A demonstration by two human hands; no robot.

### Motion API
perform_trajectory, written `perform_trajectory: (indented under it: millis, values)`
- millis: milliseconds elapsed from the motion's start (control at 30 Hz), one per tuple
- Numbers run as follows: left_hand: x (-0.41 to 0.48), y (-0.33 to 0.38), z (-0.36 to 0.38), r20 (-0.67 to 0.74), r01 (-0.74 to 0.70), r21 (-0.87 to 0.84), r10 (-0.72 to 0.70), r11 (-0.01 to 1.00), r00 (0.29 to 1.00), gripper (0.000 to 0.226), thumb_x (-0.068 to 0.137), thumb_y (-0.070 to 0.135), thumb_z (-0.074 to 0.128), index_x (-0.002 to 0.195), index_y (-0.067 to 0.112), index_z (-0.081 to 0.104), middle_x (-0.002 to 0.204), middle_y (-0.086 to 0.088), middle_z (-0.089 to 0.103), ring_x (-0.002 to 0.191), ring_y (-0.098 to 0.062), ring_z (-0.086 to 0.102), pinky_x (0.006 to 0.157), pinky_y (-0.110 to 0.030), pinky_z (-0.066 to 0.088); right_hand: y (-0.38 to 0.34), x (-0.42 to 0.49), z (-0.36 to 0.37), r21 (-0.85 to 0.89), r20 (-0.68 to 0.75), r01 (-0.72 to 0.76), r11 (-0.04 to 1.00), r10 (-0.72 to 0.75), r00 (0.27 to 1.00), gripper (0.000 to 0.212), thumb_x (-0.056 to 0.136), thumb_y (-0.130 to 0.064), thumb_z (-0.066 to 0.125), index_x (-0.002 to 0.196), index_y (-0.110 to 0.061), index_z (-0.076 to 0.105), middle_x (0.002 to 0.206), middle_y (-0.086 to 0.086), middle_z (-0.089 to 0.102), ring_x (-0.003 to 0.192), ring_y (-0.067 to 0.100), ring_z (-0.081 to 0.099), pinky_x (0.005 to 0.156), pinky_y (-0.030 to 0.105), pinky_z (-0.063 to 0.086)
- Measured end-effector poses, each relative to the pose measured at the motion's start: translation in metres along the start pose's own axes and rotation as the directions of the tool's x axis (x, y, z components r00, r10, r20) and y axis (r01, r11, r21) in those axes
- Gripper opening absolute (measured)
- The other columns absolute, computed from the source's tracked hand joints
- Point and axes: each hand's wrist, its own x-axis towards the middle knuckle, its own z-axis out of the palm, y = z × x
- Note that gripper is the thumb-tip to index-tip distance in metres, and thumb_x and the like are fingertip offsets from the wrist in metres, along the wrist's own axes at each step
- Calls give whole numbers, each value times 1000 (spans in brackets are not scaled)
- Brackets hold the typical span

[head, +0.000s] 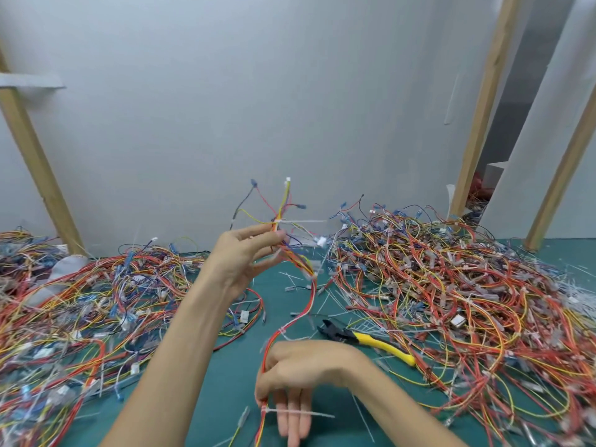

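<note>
Green matting covers the counter (225, 366), with a plain grey wall behind it and loose wiring banked up on either side. Between those banks a wire harness (311, 295) is held up off the mat. The left grip (248, 253) is raised and clamped on it with the fingertips, just under an upper cable tie (303, 221), and the free ends and a white connector (287, 180) fan out above that grip. The right grip (300, 369) sits lower, thumb and forefinger closed on the red and yellow strands while its other fingers hang straight. A lower cable tie (300, 413) juts sideways just beneath it.

From where I stand the harness looks almost weightless and quite limp, since it curves and sags in the stretch between the two grips. The smooth insulation would likely slide through a loose pinch. I'd take it where the strands are bundled, right beside a tie, never by one thin wire or by a terminal (those little ends look easy to bend or tug out). The tie tails seem stiffer than the wires. Yellow-handled cutters (364, 337) lie just beyond the right grip, within easy reach for trimming
</note>
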Motion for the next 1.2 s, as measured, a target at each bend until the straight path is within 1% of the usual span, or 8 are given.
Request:
perform_trajectory:
  millis: [267, 433, 567, 700, 800, 933, 1067, 1200]
  values:
    - [5, -23, 6, -139, -218, 521, 334, 825, 932, 12, 87, 2, 68, 98, 7, 70, 87, -11, 75, 79, -19, 72, 68, -28, 53, -2, -7, -2, -171, 42, -75, 982, 84, 996, 52, 107, -32, 34, 122, 14, 54, 116, 44, 57, 58, 26, 68, 55, 22, 54]
    - [7, -33, 0, -257, -164, 330, 255, 930, 932, 17, 86, 7, 71, 101, 1, 64, 79, -9, 74, 75, -20, 71, 74, -37, 59, -2, -66, -42, -208, -148, -83, 975, 53, 988, 35, 106, -25, 38, 99, -2, 63, 93, 21, 68, 66, 18, 68, 58, 24, 53]
    - [8, -40, -6, -208, -104, 137, 131, 985, 969, 7, 90, 1, 63, 96, -4, 62, 76, -10, 70, 63, -11, 67, 61, -25, 59, 18, -103, -79, -346, -509, -317, 883, 107, 854, 31, 95, -44, 59, 98, -15, 70, 84, -3, 73, 67, 11, 71, 60, 24, 55]
    - [13, -46, -13, -133, -20, 72, 30, 997, 991, 7, 90, -1, 62, 85, -5, 65, 75, -12, 68, 59, -14, 65, 59, -24, 58, 26, -96, -76, -496, -488, -616, 612, 390, 781, 92, 68, -79, 66, 136, -17, 53, 129, -1, 61, 89, 18, 65, 86, 32, 51]
    - [15, -51, -20, -90, 31, 117, -21, 993, 996, 8, 89, 3, 64, 85, -1, 69, 78, -11, 70, 63, -14, 67, 61, -24, 58, 26, -71, -61, -517, -472, -648, 560, 445, 761, 83, 63, -81, 68, 109, -13, 58, 108, 0, 59, 92, 24, 58, 91, 39, 49]
    - [15, -53, -24, -62, 6, 211, 7, 977, 998, 8, 90, 4, 64, 93, -3, 67, 80, -11, 71, 65, -14, 67, 62, -24, 57, 24, -49, -47, -525, -488, -684, 506, 479, 730, 70, 71, -62, 76, 121, -18, 53, 126, 3, 54, 118, 34, 55, 99, 50, 47]
    - [13, -50, -18, -170, -18, 380, 90, 925, 981, 4, 95, -4, 54, 96, -2, 58, 80, -13, 68, 55, -10, 65, 50, -25, 55, 26, -49, -50, -563, -592, -688, 457, 358, 722, 44, 71, -44, 77, 79, -11, 50, 82, -1, 48, 83, 25, 56, 76, 35, 53]
    - [10, -50, -15, -289, -9, 692, 289, 722, 913, 14, 95, 3, 52, 93, 16, 57, 81, -9, 71, 69, -21, 68, 65, -39, 56, 32, -66, -67, -468, -625, -635, 614, 278, 730, 41, 64, -46, 74, 65, -11, 52, 64, 0, 53, 50, 19, 49, 48, 23, 40]
